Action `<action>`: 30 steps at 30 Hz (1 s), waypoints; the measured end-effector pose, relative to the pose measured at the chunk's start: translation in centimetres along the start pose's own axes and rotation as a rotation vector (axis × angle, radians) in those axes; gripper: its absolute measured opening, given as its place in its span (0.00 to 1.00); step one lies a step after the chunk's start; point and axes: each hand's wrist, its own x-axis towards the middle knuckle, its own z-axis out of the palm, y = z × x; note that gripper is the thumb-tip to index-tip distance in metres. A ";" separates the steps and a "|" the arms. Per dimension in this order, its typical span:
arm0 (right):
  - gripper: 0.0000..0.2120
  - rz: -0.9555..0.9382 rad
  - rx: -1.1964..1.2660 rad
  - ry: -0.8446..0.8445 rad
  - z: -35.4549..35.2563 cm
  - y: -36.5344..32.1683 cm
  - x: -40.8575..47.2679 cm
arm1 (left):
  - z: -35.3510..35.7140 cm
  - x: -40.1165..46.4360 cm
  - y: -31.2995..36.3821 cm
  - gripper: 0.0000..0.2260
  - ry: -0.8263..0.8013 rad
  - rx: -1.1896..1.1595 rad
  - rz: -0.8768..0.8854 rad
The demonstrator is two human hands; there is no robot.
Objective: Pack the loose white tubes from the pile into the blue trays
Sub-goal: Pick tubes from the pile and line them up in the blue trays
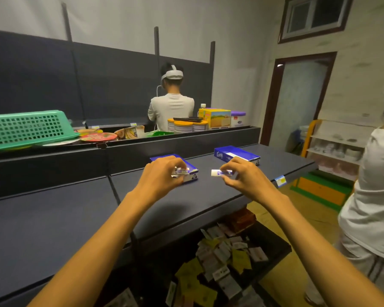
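Two blue trays stand on the dark shelf top. The nearer blue tray [192,168] is partly covered by my left hand [162,173], which pinches white tubes [182,171] over it; how many I cannot tell. My right hand [242,173] pinches a single white tube [217,173] with a purple label, held level above the shelf between the two trays. The farther blue tray [222,153] sits to the right and holds something white inside. No loose pile of tubes is visible.
The dark shelf [75,213] runs left and ends at an edge near a price tag [280,180]. A lower shelf [226,258] holds several packets. Behind are a green basket [24,129], tins and boxes. One person stands behind the shelf, another at the right [372,196].
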 end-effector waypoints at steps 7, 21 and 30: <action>0.13 -0.100 0.084 -0.029 2.9 6.0 5.8 | 3.8 3.8 -1.0 0.11 0.006 0.094 -0.153; 0.13 -0.383 0.276 -0.174 8.9 10.5 15.3 | 6.0 6.2 -1.8 0.13 -0.006 0.289 -0.487; 0.12 -0.441 0.323 -0.240 13.7 8.3 20.6 | 6.5 7.5 -6.4 0.10 0.025 0.252 -0.570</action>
